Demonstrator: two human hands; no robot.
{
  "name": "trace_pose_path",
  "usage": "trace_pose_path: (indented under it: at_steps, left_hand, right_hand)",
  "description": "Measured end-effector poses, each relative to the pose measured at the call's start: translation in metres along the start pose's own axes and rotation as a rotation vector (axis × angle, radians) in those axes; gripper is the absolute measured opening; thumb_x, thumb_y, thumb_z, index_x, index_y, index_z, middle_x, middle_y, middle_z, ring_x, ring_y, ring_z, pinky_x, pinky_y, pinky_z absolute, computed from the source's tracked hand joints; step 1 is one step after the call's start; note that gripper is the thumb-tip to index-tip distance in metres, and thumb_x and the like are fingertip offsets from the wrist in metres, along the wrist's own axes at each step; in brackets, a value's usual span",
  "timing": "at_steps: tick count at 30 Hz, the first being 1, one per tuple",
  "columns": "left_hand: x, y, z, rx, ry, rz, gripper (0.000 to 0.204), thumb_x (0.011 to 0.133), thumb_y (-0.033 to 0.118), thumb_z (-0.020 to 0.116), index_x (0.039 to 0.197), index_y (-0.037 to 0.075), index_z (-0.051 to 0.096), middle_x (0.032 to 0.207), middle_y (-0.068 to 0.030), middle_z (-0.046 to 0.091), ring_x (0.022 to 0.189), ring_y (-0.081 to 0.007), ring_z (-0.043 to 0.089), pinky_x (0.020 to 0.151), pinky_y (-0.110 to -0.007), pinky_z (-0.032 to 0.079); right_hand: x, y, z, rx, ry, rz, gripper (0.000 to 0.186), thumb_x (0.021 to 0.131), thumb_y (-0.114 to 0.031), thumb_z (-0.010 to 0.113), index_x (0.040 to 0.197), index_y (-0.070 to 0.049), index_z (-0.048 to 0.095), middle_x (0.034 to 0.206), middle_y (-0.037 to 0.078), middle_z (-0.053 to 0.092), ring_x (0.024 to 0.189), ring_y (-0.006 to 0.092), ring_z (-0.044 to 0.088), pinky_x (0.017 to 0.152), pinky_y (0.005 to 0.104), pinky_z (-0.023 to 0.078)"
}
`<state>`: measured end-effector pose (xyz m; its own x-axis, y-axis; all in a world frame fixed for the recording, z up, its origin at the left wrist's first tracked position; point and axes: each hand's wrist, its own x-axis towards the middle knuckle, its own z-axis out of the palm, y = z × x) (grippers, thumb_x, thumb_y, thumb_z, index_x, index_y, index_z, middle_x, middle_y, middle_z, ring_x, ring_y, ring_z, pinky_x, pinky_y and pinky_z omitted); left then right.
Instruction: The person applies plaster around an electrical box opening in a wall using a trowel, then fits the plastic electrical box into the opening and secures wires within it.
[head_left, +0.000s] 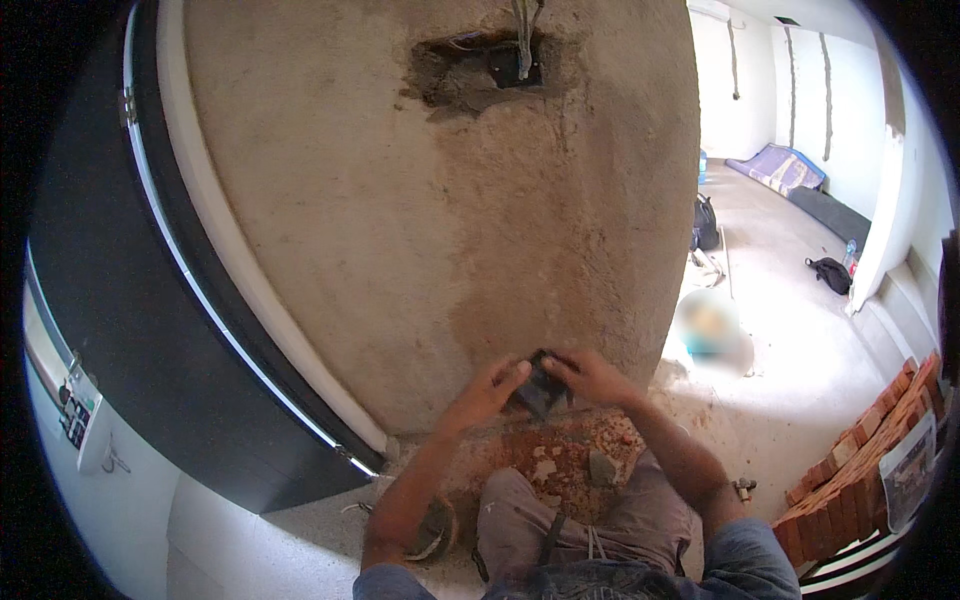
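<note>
Low against the plastered wall [540,230], both hands hold a small black electrical box [543,390] in front of me. My left hand [495,390] grips its left side, thumb along the near edge. On its right side my right hand [588,377] is closed, with the thumb near the top edge. The hands partly cover the box, and its inner side is too dark to make out. Beneath it is a strip of reddish rubble [545,455] at the wall's foot, with a grey lump [602,468] near my knees.
Above, a rough wall cavity [465,75] has wires [523,40] hanging at it. A black door [190,330] stands left. A round bucket-like container [435,530] sits by my left forearm. Stacked bricks [865,455] are at the right; a black bag [831,273] lies farther off.
</note>
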<state>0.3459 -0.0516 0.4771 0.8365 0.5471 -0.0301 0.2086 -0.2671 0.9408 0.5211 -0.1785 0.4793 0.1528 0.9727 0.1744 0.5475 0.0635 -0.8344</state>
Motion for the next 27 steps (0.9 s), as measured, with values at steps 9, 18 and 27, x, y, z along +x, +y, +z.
trace_pose_path:
  at_steps: [9, 18, 27]
  left_hand:
    - [0.011, 0.108, -0.114, -0.085, 0.677, 0.657, 0.048, 0.096, 0.046, 0.049, 0.117, 0.004, 0.06, 0.089, -0.0066, 0.064, 0.07, -0.013, 0.063, 0.055, -0.026, 0.055]
    - [0.032, 0.144, -0.18, -0.163, 0.459, 0.737, 0.056, 0.092, 0.048, 0.055, 0.129, 0.008, 0.052, 0.113, -0.0085, 0.062, 0.099, -0.0176, 0.063, 0.075, -0.037, 0.058]
    - [0.04, 0.159, -0.207, -0.223, 0.256, 0.758, 0.052, 0.095, 0.037, 0.054, 0.136, 0.007, 0.044, 0.126, -0.01, 0.055, 0.112, -0.0231, 0.058, 0.091, -0.043, 0.052]
  right_hand:
    - [0.152, -0.176, -0.083, 0.842, 0.09, -0.546, 0.067, 0.099, -0.056, 0.024, 0.131, -0.001, 0.045, 0.115, 0.015, 0.054, 0.104, 0.0249, 0.055, 0.09, 0.0409, 0.044]
    - [0.263, -0.227, -0.149, 1.251, -0.145, -0.627, 0.05, 0.097, -0.046, 0.046, 0.111, 0.001, 0.054, 0.088, 0.003, 0.06, 0.071, 0.0109, 0.054, 0.057, 0.0249, 0.047]
    - [0.258, -0.227, -0.155, 0.971, -0.095, -0.559, 0.035, 0.096, -0.037, 0.053, 0.109, -0.004, 0.056, 0.088, 0.0, 0.059, 0.067, 0.008, 0.051, 0.058, 0.0252, 0.049]
